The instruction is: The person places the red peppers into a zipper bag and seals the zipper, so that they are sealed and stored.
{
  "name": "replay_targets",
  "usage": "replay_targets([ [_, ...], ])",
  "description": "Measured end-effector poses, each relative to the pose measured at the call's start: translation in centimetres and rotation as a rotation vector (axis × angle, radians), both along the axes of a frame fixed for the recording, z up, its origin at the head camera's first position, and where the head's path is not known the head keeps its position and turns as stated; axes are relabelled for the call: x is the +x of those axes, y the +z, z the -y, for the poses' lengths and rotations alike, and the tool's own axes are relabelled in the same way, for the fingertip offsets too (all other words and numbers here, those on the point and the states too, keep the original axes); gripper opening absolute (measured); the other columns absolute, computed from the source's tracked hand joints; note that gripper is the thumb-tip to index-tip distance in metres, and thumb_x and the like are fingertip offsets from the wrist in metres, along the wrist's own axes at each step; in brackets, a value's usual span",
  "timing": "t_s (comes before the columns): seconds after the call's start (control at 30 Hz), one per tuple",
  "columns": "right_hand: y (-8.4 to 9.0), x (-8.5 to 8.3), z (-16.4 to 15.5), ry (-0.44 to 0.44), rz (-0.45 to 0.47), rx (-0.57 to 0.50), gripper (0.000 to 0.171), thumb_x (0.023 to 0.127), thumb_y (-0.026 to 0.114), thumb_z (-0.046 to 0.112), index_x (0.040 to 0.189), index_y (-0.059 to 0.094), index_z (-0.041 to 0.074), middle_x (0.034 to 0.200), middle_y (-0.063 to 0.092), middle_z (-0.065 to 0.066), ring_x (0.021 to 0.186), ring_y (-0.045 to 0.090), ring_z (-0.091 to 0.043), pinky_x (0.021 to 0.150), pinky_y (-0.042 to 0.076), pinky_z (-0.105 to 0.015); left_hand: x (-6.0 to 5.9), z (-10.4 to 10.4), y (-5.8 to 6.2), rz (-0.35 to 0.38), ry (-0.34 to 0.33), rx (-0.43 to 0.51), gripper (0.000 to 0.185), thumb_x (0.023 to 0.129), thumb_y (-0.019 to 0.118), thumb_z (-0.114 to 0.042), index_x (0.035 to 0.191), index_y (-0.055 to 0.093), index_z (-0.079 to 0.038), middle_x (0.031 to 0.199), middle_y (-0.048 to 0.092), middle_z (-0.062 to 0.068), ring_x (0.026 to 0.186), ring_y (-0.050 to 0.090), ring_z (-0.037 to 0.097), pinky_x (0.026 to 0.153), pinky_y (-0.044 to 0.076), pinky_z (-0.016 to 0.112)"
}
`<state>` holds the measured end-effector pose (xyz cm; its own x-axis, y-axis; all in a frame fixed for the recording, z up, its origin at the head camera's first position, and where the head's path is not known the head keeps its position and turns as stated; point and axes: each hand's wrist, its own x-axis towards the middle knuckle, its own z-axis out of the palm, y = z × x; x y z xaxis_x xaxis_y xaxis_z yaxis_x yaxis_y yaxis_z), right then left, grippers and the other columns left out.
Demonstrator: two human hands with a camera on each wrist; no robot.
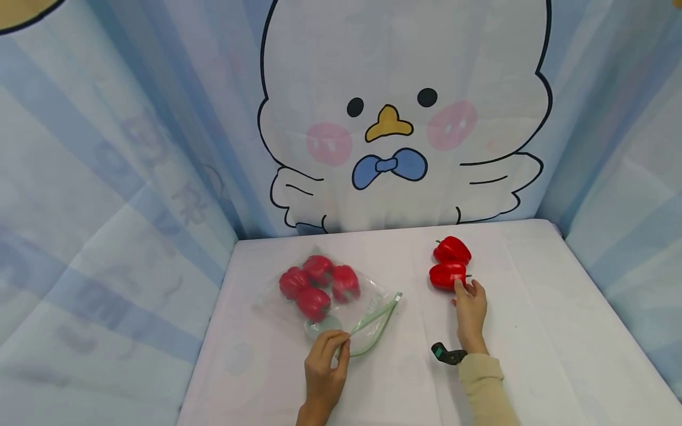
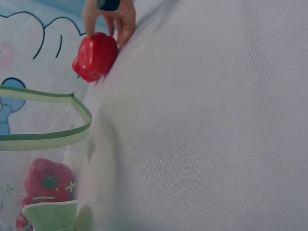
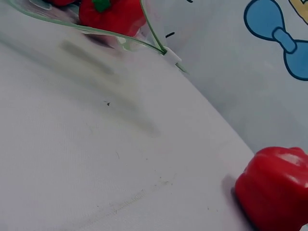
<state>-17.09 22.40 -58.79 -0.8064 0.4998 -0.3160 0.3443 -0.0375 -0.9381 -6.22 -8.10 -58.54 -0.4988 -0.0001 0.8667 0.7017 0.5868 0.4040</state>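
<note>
A clear, green-rimmed bag holds four red peppers before me, its mouth toward four o'clock, where a left hand pinches the rim. Toward three o'clock from the bag, two glossy red peppers lie on their sides: the nearer pepper, stem toward three, touched by a right hand; the farther pepper, stem toward ten.

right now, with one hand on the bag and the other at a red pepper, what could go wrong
The clear plastic bag with green edging might sag shut, since the left hand pinches its mouth at just one spot.

The nearer glossy red bell pepper could slip or roll, as the right hand has its fingertips near one end; it might then bump the farther glossy red bell pepper close behind.
</note>
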Motion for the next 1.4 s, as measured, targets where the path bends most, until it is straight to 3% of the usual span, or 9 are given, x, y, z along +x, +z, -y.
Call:
replay_targets([
  [0.2, 0.0, -0.5, -0.2, 0.025, 0.004, 0.015, 0.082, 0.107, 0.048, 0.052, 0.166, 0.018, 0.006, 0.170, 0.030, -0.020, 0.146, 0.042, -0.032, 0.084, 0.049, -0.009, 0.0, 0.0, 0.0, 0.005, 0.001, -0.003, 0.011, 0.090, 0.071, 0.005, 0.098, 0.074, -0.003, 0.094, 0.070, 0.008, 0.081, 0.068, 0.019, 0.074, 0.058, 0.018],
  [0.4, 0.0, -0.8, -0.4, 0.066, -0.005, 0.049, 0.081, 0.106, 0.051, 0.051, 0.163, 0.023, 0.001, 0.167, 0.035, -0.022, 0.144, 0.043, -0.034, 0.071, 0.040, 0.000, -0.2, 0.0, -0.1, -0.008, -0.002, 0.002, 0.020, 0.083, 0.074, 0.010, 0.098, 0.075, -0.003, 0.094, 0.070, 0.009, 0.081, 0.068, 0.020, 0.074, 0.058, 0.021],
  [0.47, 0.0, -0.9, -0.3, 0.072, -0.009, 0.060, 0.080, 0.106, 0.051, 0.050, 0.163, 0.024, 0.001, 0.166, 0.036, -0.023, 0.142, 0.043, -0.034, 0.072, 0.040, 0.000, -0.2, 0.1, 0.0, -0.006, -0.003, 0.002, 0.014, 0.087, 0.073, 0.007, 0.097, 0.075, -0.002, 0.094, 0.071, 0.009, 0.081, 0.068, 0.020, 0.075, 0.058, 0.021],
  [0.57, -0.1, -0.9, -0.2, 0.069, -0.021, 0.066, 0.079, 0.106, 0.053, 0.048, 0.162, 0.025, 0.000, 0.165, 0.036, -0.023, 0.141, 0.042, -0.035, 0.090, 0.048, -0.011, -0.2, 0.1, 0.0, 0.001, -0.004, 0.001, 0.010, 0.090, 0.071, 0.004, 0.098, 0.075, -0.002, 0.094, 0.071, 0.009, 0.081, 0.068, 0.020, 0.075, 0.058, 0.020],
  [0.63, -0.2, -0.8, -0.1, 0.063, -0.040, 0.060, 0.079, 0.105, 0.055, 0.047, 0.162, 0.026, 0.000, 0.165, 0.036, -0.024, 0.142, 0.041, -0.035, 0.107, 0.050, -0.027, -0.2, 0.1, 0.1, 0.007, -0.002, 0.000, 0.010, 0.091, 0.071, 0.004, 0.098, 0.075, -0.002, 0.094, 0.071, 0.008, 0.081, 0.068, 0.020, 0.075, 0.058, 0.020],
  [0.77, -0.4, -0.4, 0.1, 0.049, -0.076, 0.029, 0.080, 0.104, 0.059, 0.045, 0.162, 0.026, 0.000, 0.167, 0.032, -0.023, 0.149, 0.037, -0.038, 0.125, 0.038, -0.050, -0.2, 0.1, 0.1, 0.007, 0.000, 0.001, 0.009, 0.092, 0.071, 0.002, 0.098, 0.075, -0.003, 0.094, 0.071, 0.008, 0.081, 0.068, 0.020, 0.075, 0.058, 0.019],
  [0.93, -0.5, 0.2, 0.4, 0.036, -0.103, 0.005, 0.082, 0.103, 0.061, 0.046, 0.162, 0.025, 0.001, 0.168, 0.029, -0.023, 0.153, 0.035, -0.040, 0.124, 0.036, -0.052, -0.2, 0.1, -0.1, 0.007, 0.000, 0.001, 0.007, 0.094, 0.069, 0.001, 0.097, 0.074, -0.002, 0.094, 0.070, 0.008, 0.081, 0.068, 0.019, 0.075, 0.058, 0.019],
  [1.23, -0.4, 0.7, 0.6, 0.027, -0.107, -0.043, 0.082, 0.104, 0.060, 0.045, 0.163, 0.023, 0.003, 0.170, 0.026, -0.020, 0.155, 0.032, -0.037, 0.125, 0.034, -0.049, -0.1, 0.2, -0.3, 0.002, 0.000, 0.006, 0.026, 0.078, 0.076, 0.013, 0.098, 0.075, -0.003, 0.095, 0.071, 0.009, 0.082, 0.068, 0.020, 0.077, 0.058, 0.020],
  [1.4, -0.2, 1.2, 0.9, 0.040, -0.105, -0.055, 0.079, 0.104, 0.060, 0.044, 0.163, 0.024, 0.006, 0.171, 0.026, -0.016, 0.155, 0.034, -0.034, 0.124, 0.036, -0.042, -0.1, 0.3, -0.2, 0.007, -0.001, 0.005, 0.022, 0.081, 0.075, 0.011, 0.098, 0.075, -0.002, 0.095, 0.070, 0.009, 0.082, 0.068, 0.020, 0.076, 0.058, 0.019],
])
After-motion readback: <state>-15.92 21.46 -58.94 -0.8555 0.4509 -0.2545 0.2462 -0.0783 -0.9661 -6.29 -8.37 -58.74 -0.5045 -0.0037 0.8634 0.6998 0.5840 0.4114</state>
